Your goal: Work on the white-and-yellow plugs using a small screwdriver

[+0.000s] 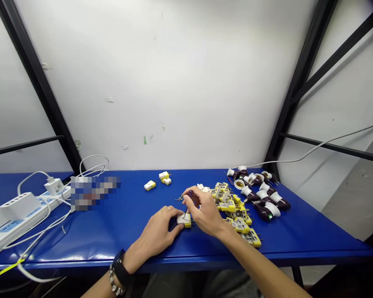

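While left hand [159, 232] pinches white-and-yellow plug [187, 224] at lower centre of frame, right hand [207, 212] grips screwdriver [185, 211]; shaft best kept upright, pressure steady.

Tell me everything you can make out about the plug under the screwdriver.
The plug is small and blocky, apparently plastic, with a white upper face and yellow toward its right end. It lies flat on the blue table, pinched by the left hand. The right hand holds the screwdriver tip-down at its white face.
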`<state>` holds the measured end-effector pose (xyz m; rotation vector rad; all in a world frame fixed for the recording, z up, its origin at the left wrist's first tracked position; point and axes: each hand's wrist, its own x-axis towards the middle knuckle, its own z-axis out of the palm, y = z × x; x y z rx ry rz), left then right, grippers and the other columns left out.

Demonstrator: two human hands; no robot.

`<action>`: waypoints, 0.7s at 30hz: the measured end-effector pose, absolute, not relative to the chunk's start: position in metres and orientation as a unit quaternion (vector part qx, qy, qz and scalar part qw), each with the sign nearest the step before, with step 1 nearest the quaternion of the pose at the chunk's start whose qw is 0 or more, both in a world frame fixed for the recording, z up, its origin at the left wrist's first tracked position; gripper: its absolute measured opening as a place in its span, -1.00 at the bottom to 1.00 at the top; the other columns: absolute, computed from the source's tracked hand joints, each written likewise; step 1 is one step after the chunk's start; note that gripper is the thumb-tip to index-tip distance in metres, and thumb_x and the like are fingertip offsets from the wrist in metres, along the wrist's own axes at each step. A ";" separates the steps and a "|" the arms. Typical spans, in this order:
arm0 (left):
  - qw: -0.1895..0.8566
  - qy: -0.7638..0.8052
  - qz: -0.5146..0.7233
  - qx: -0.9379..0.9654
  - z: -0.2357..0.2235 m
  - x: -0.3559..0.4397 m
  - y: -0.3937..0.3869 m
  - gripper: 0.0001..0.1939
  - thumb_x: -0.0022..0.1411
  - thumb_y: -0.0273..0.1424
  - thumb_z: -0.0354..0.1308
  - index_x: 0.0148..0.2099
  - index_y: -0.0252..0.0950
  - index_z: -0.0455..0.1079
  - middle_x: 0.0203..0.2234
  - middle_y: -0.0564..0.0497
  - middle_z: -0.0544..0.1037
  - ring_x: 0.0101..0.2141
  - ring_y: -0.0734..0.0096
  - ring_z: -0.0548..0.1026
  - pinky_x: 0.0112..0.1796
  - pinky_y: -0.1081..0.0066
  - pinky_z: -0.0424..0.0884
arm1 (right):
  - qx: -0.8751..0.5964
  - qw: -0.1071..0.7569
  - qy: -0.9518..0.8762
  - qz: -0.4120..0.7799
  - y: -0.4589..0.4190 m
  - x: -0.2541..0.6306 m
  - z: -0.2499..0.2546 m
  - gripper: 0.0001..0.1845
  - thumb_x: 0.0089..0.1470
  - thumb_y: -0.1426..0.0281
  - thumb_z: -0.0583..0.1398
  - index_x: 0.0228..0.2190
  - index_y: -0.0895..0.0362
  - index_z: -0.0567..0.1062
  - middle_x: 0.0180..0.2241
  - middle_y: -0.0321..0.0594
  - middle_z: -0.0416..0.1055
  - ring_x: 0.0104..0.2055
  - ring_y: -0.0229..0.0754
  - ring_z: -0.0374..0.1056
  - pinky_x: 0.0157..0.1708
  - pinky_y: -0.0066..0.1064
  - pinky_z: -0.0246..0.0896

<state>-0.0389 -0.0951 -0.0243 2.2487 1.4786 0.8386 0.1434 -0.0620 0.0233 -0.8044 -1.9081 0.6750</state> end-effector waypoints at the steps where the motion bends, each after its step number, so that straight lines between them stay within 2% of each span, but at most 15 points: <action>1: 0.162 0.517 0.294 0.788 -0.024 -0.039 -0.095 -0.72 0.25 -0.39 0.23 0.03 -0.18 0.48 -0.12 -0.04 0.59 -0.07 0.13 0.52 -0.04 0.21 0.40 | -0.328 0.462 -0.777 0.273 -0.062 0.143 0.022 -0.85 0.29 0.34 0.11 -0.28 0.11 0.44 -0.44 -0.27 0.47 -0.50 -0.26 0.39 -0.46 -0.45 0.31; 13: 0.157 0.495 0.316 0.794 -0.025 -0.039 -0.094 -0.70 0.24 -0.40 0.24 0.04 -0.19 0.48 -0.11 -0.06 0.59 -0.07 0.14 0.52 -0.02 0.23 0.40 | -0.327 0.452 -0.786 0.266 -0.056 0.141 0.023 -0.84 0.30 0.32 0.10 -0.29 0.11 0.44 -0.43 -0.27 0.47 -0.49 -0.26 0.39 -0.45 -0.45 0.29; 17: 0.160 0.481 0.343 0.791 -0.010 -0.035 -0.094 -0.75 0.30 -0.45 0.15 0.01 -0.19 0.48 -0.07 -0.05 0.59 -0.04 0.17 0.52 0.00 0.26 0.38 | -0.321 0.449 -0.788 0.272 -0.058 0.141 0.025 -0.84 0.30 0.33 0.11 -0.29 0.11 0.45 -0.44 -0.27 0.48 -0.49 -0.26 0.39 -0.44 -0.45 0.29; 21: 0.174 0.472 0.366 0.783 0.002 -0.032 -0.092 -0.78 0.36 -0.45 0.07 -0.05 -0.19 0.51 -0.14 -0.03 0.62 -0.12 0.22 0.55 -0.08 0.33 0.40 | -0.325 0.452 -0.784 0.275 -0.058 0.141 0.025 -0.85 0.29 0.33 0.12 -0.28 0.11 0.46 -0.46 -0.27 0.48 -0.48 -0.24 0.40 -0.44 -0.44 0.29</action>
